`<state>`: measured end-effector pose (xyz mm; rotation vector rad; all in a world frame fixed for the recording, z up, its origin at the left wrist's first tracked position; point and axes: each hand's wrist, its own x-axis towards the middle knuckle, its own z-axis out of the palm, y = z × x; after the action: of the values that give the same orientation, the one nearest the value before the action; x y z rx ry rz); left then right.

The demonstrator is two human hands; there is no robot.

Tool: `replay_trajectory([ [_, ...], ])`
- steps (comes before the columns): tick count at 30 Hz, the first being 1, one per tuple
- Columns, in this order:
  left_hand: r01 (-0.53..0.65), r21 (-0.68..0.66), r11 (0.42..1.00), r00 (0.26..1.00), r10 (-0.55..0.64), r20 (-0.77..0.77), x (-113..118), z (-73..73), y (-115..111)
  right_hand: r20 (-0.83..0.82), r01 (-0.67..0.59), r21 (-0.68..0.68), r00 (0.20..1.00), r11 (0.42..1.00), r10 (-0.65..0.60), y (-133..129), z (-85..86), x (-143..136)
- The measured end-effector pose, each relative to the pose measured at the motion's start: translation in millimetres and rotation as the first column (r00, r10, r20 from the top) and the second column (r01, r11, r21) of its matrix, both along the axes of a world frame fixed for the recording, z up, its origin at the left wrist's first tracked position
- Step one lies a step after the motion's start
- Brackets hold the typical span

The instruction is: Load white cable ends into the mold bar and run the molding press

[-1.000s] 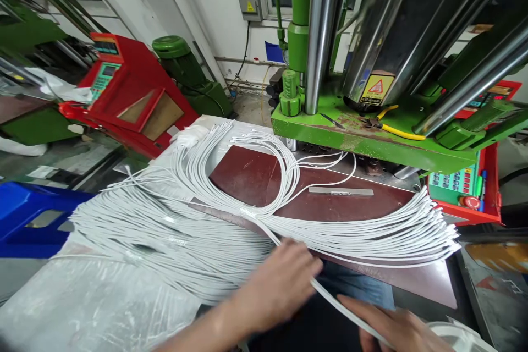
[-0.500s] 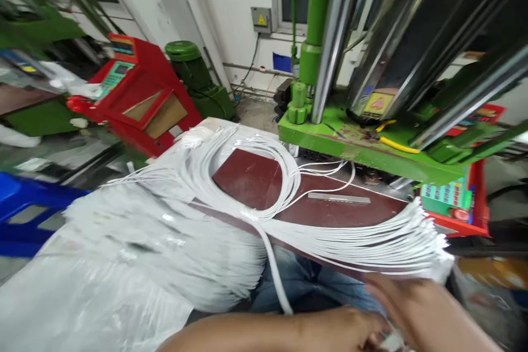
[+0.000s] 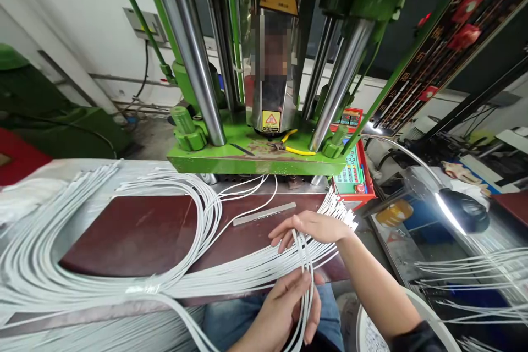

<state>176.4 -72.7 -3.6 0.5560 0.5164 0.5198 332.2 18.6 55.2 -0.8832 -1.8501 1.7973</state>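
My left hand [image 3: 289, 302] is wrapped round a few white cables [image 3: 306, 297] at the bottom centre, above my lap. Just above it, my right hand [image 3: 311, 226] extends over the cable ends with its fingers stretched to the left; the upper tips of the held cables touch or lie beside its palm. Beneath my right hand, a fanned bundle of white cables [image 3: 231, 275] crosses the brown board [image 3: 136, 231]. A clear tie [image 3: 144, 287] binds the bundle at left. Behind my hands lies a flat metal strip [image 3: 264, 213].
A green press [image 3: 256, 164] stands behind the board, with yellow-handled pliers [image 3: 299, 151] on its base. At right are a red control box [image 3: 357, 176], a lamp [image 3: 462, 212] and a white bucket [image 3: 429, 313]. More white cables hang at the far right.
The view has swung to the right. My hands have come up from the lower edge to the cable ends, and cables now show in my left hand.
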Motion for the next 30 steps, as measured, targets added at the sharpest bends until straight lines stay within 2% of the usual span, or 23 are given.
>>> replay_trajectory([
  [2, -0.112, -0.052, 0.992, 0.994, 0.113, 0.011, 6.6, 5.8, 6.0, 0.040, 0.038, 0.067, 0.998, 0.997, -0.040, 0.2, -2.9, -2.1],
  [4, -0.194, -0.087, 0.977, 0.980, 0.196, 0.016, 9.8, 8.8, 13.9, 0.121, 0.098, 0.191, 0.985, 0.977, -0.123, 1.3, -2.8, -0.1],
  [7, -0.221, -0.102, 0.970, 0.974, 0.225, 0.025, 10.5, 7.6, 25.0, 0.215, 0.162, 0.347, 0.945, 0.924, -0.247, 3.6, -3.6, 4.0],
  [9, -0.195, -0.110, 0.975, 0.980, 0.199, 0.028, 11.0, 4.0, 29.8, 0.224, 0.174, 0.362, 0.937, 0.916, -0.267, 5.7, -6.6, 4.6],
  [14, -0.154, -0.016, 0.988, 0.988, 0.153, -0.033, 15.9, -7.5, 33.5, 0.114, 0.261, 0.150, 0.954, 0.954, -0.279, 15.1, -17.3, -0.5],
  [19, -0.181, 0.033, 0.983, 0.980, 0.183, -0.075, 16.5, -13.8, 34.8, 0.016, 0.089, 0.027, 0.996, 0.996, -0.090, 21.4, -20.1, -4.0],
  [23, -0.148, -0.035, 0.988, 0.983, 0.143, -0.115, 10.6, -12.0, 36.8, -0.087, 0.135, -0.026, 0.987, 0.990, -0.137, 25.1, -21.6, -2.4],
  [25, -0.144, -0.024, 0.989, 0.982, 0.140, -0.126, 9.3, -10.0, 37.5, -0.090, 0.135, -0.032, 0.986, 0.990, -0.137, 26.9, -24.3, -2.1],
  [27, -0.169, 0.015, 0.985, 0.977, 0.170, -0.132, 10.4, -8.8, 38.1, -0.083, 0.119, -0.054, 0.989, 0.991, -0.123, 28.0, -27.7, -2.6],
  [30, -0.204, 0.034, 0.978, 0.967, 0.207, -0.151, 13.9, -9.8, 39.3, -0.152, 0.049, -0.161, 0.986, 0.986, -0.074, 28.0, -31.2, -3.8],
])
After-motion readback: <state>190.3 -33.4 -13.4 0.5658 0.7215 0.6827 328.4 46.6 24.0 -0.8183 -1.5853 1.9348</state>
